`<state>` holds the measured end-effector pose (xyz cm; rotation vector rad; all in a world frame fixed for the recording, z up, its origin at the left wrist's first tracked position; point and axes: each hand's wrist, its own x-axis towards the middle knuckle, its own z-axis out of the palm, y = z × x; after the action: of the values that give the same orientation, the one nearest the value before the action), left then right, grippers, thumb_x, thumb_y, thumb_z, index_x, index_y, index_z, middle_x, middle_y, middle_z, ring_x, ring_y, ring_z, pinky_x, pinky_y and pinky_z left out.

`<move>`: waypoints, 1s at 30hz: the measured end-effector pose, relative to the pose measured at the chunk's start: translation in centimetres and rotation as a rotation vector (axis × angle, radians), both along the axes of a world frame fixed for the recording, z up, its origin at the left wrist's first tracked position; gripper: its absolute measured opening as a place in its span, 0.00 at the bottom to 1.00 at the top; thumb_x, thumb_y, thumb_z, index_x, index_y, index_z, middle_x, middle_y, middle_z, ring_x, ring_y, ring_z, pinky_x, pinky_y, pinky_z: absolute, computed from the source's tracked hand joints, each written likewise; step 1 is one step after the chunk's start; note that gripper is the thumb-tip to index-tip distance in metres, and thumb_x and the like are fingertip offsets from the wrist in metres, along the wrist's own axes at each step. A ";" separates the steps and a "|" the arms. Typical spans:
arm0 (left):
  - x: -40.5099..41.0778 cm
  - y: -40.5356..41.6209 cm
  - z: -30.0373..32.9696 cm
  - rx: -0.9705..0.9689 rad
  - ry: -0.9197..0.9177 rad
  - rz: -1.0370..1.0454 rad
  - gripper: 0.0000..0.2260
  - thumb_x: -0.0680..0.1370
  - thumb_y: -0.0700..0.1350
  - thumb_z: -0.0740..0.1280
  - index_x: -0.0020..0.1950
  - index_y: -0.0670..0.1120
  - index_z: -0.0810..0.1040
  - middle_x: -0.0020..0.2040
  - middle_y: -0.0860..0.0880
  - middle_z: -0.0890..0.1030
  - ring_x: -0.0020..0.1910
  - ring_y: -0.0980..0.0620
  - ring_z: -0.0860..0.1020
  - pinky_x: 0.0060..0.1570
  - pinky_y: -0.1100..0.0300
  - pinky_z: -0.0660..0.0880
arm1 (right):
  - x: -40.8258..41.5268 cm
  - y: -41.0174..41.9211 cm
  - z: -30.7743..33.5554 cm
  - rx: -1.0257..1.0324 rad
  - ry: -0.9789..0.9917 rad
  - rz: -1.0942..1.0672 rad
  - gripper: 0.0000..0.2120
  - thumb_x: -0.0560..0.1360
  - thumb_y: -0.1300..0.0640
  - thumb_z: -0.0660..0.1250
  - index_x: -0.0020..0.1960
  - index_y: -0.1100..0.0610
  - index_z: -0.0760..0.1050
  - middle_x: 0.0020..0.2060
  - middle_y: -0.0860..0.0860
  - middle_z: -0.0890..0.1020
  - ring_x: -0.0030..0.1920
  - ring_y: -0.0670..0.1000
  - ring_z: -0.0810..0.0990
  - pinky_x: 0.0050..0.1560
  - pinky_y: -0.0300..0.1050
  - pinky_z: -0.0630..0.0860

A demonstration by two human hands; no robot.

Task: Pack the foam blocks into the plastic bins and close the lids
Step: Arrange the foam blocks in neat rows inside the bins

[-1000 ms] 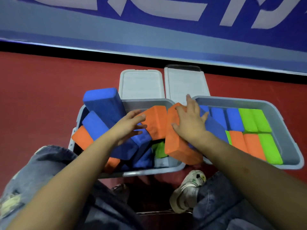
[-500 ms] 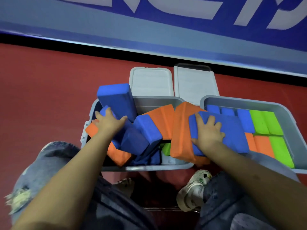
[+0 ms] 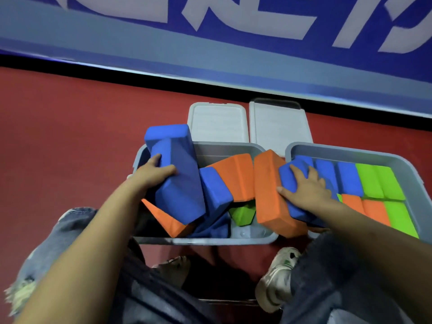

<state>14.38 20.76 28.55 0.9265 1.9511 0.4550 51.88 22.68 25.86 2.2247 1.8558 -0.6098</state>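
- Crouching over two grey bins on the red floor, the person has both hands down among the foam blocks.
- The left hand point(image 3: 155, 173), left of centre, wraps its fingers round the near end of a big blue block point(image 3: 175, 174) that tilts up out of the left bin point(image 3: 205, 240).
- More blocks lie jumbled in that bin: an orange block point(image 3: 233, 177), a smaller blue block point(image 3: 215, 190), a green block point(image 3: 242, 213) low down.
- The right hand point(image 3: 308, 188), right of centre, grips a blue block point(image 3: 288, 175) pressed against a tall orange block point(image 3: 272, 195) leaning between the bins.
- The right bin point(image 3: 346, 152) holds neat rows of blue, green and orange blocks.
- Two pale lids point(image 3: 218, 122) lie flat on the floor just beyond the bins, upper centre.
- A blue banner point(image 3: 210, 43) crosses the top of the frame.
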 end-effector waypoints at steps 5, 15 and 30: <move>-3.0 1.8 5.3 0.169 -0.045 0.048 0.43 0.60 0.59 0.67 0.75 0.61 0.59 0.69 0.53 0.67 0.61 0.47 0.72 0.57 0.53 0.70 | -4.1 1.7 0.8 0.310 -0.075 0.228 0.34 0.76 0.39 0.60 0.76 0.50 0.53 0.77 0.56 0.41 0.77 0.58 0.43 0.70 0.67 0.49; -7.2 2.0 5.1 0.288 -0.317 0.218 0.35 0.59 0.58 0.71 0.67 0.64 0.69 0.63 0.55 0.78 0.51 0.53 0.80 0.43 0.55 0.76 | -22.0 -0.9 -5.7 -0.079 0.632 0.130 0.21 0.71 0.45 0.71 0.58 0.57 0.75 0.55 0.55 0.78 0.55 0.54 0.78 0.55 0.45 0.74; -8.4 1.1 5.0 0.396 -0.197 0.334 0.33 0.70 0.52 0.72 0.70 0.68 0.62 0.68 0.56 0.68 0.58 0.53 0.75 0.42 0.62 0.70 | -26.7 -6.9 -12.5 -0.252 0.520 0.349 0.38 0.71 0.60 0.67 0.71 0.32 0.56 0.74 0.45 0.31 0.76 0.55 0.48 0.74 0.48 0.58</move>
<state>6.02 21.91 33.53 0.7577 1.8690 1.1154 25.17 15.82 13.35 1.6287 2.1721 -1.3560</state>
